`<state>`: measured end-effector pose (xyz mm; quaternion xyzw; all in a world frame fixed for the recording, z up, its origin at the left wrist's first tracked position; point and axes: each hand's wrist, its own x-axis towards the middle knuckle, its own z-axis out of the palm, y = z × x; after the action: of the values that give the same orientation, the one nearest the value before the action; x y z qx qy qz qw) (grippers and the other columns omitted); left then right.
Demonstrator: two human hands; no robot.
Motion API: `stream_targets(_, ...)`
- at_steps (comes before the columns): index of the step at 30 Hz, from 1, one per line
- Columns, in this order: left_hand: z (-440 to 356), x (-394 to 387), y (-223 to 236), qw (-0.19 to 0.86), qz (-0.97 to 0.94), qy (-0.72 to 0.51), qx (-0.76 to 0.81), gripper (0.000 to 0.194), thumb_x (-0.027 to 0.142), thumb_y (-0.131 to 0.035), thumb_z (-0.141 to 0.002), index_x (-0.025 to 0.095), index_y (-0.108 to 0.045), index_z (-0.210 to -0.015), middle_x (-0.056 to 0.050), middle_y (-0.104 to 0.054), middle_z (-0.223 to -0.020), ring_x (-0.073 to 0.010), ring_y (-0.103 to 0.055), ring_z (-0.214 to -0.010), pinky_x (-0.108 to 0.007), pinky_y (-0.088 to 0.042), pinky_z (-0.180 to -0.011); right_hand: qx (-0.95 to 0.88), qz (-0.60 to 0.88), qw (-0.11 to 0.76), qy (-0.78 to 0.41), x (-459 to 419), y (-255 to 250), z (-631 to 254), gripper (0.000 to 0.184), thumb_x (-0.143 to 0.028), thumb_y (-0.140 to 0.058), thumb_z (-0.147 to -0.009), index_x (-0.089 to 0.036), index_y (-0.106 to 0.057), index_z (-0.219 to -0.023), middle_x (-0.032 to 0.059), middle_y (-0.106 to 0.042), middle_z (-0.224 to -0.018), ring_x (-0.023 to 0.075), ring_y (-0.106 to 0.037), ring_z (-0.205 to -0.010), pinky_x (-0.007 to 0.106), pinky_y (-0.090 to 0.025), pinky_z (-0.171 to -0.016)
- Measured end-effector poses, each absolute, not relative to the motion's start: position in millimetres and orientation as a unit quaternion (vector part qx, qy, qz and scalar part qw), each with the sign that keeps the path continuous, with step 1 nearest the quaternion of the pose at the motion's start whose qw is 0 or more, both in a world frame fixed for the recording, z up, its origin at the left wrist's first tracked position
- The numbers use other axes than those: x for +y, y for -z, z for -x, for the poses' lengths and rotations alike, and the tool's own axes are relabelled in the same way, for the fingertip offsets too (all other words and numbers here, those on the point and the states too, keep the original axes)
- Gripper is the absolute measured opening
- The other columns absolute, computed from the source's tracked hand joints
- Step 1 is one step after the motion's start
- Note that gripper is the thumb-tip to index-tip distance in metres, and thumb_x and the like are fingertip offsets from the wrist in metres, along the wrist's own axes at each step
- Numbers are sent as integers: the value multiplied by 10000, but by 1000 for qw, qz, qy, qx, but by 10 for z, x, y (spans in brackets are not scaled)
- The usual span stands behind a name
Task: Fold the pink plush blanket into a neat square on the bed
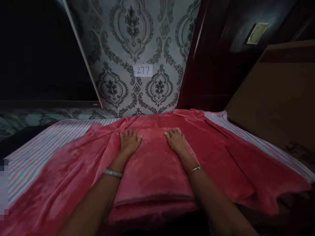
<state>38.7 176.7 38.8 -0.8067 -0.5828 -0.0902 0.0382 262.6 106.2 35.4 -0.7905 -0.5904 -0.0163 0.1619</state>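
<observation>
On the bed, left hand point(129, 141) and right hand point(176, 140) flat, grips apart, pressing folded pink blanket point(152, 170)

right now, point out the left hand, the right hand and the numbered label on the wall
left hand point(129, 141), head view, back of the hand
right hand point(176, 139), head view, back of the hand
numbered label point(143, 70), head view, middle of the paper

Dim room, light falls mostly on the far patterned wall point(137, 49) and the pink blanket point(157, 164) in the middle — the far left and far right sink into near-black. Strong wide-angle bend at the edges (wall lines lean outward). Soft focus overall, some grain in dark areas. Pixelated block point(3, 190) at near left. No glare, shadows soft.
</observation>
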Motion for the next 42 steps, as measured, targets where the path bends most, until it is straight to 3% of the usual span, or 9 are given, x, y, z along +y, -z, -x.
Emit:
stream_targets(5, -415, 1804, -332, 62, 802, 99, -586, 592, 472, -323, -1006, 168, -464, -1494, -175, -470, -1528, -381, -367, -1433, -638, -220, -1172, -597, 791, 124, 40, 1123, -291, -2625, 492, -451, -316, -1058, -163, -601, -1336, 147, -595, -1385, 332, -435, -1339, 487, -378, -1050)
stream_targets(25, -345, 1766, -401, 25, 793, 149, -590, 567, 469, -356, -990, 164, -516, -1442, -168, -481, -1517, -334, -395, -1417, -591, -235, -1190, -589, 790, 164, 39, 1110, -229, -2651, 443, -432, -330, -1056, -219, -594, -1342, 96, -582, -1411, 298, -434, -1347, 462, -384, -1056)
stream_targets(30, -239, 1767, -468, 50, 745, 159, -646, 569, 445, -373, -971, 161, -520, -1441, -175, -450, -1540, -394, -353, -1434, -662, -222, -1166, -583, 791, 184, 25, 1124, -221, -2667, 488, -437, -323, -1052, -194, -522, -1426, 109, -537, -1467, 305, -410, -1378, 481, -384, -1076)
stream_targets(33, -196, 1793, -462, 13, 731, 131, -669, 574, 472, -333, -977, 183, -533, -1430, -172, -440, -1548, -410, -322, -1451, -698, -274, -1119, -583, 791, 186, 24, 1139, -198, -2687, 497, -445, -316, -1049, -198, -523, -1427, 108, -526, -1477, 306, -402, -1385, 495, -383, -1083)
stream_targets(36, -179, 1816, -438, -6, 732, 125, -670, 574, 496, -313, -977, 192, -562, -1396, -181, -489, -1502, -398, -401, -1397, -691, -348, -1067, -581, 793, 182, 12, 1151, -182, -2697, 489, -453, -307, -1049, -213, -554, -1396, 107, -529, -1470, 297, -407, -1381, 495, -399, -1071)
stream_targets(42, -171, 1797, -438, 0, 730, 133, -671, 545, 487, -342, -968, 201, -588, -1361, -165, -536, -1455, -384, -443, -1360, -657, -381, -1052, -577, 794, 192, 10, 1146, -199, -2654, 481, -456, -324, -1047, -231, -567, -1397, 99, -526, -1478, 289, -380, -1408, 475, -403, -1078)
